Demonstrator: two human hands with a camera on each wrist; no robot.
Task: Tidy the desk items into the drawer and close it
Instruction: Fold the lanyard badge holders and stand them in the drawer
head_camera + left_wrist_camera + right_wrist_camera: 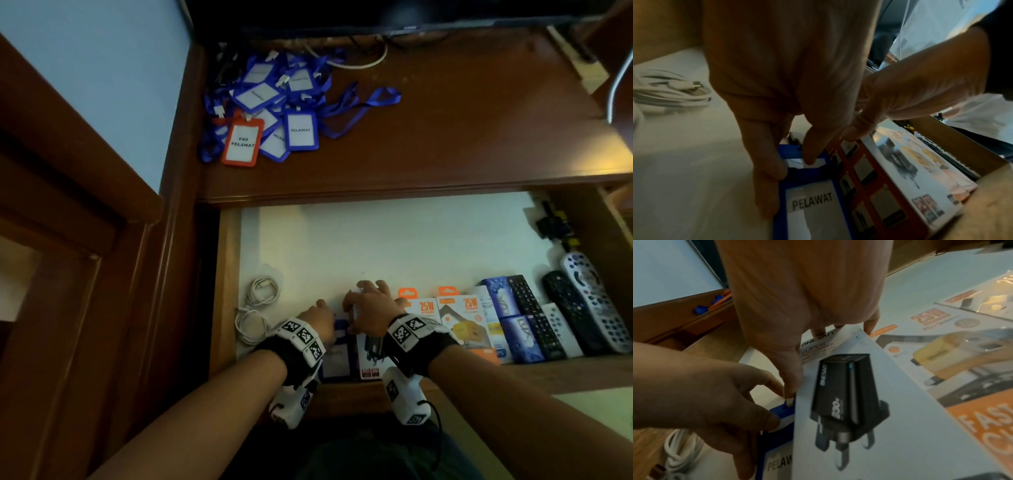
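The drawer (pixel 394 233) is pulled open under the desk (pixel 462 137). A blue "PELAWAT" badge holder (pixel 337 356) (pixel 812 204) (pixel 777 456) lies flat at its front. My left hand (pixel 325 315) (pixel 793 164) pinches the holder's top end, thumb along its left edge. Right beside it stands a white charger box (pixel 368 353) (pixel 869 410) (pixel 906 170). My right hand (pixel 366 305) (pixel 830 361) grips that box, thumb on its left edge and fingers over the far end. A pile of blue badge holders (pixel 274 102) and one orange one (pixel 243 142) lies on the desk's back left.
Coiled white cables (pixel 255 308) lie at the drawer's left. To the right of the hands are orange 25W charger packs (pixel 459 322), blue boxes (pixel 513 325) and several remotes (pixel 582 301). The drawer's back half shows bare white liner. A monitor base stands at the desk's rear.
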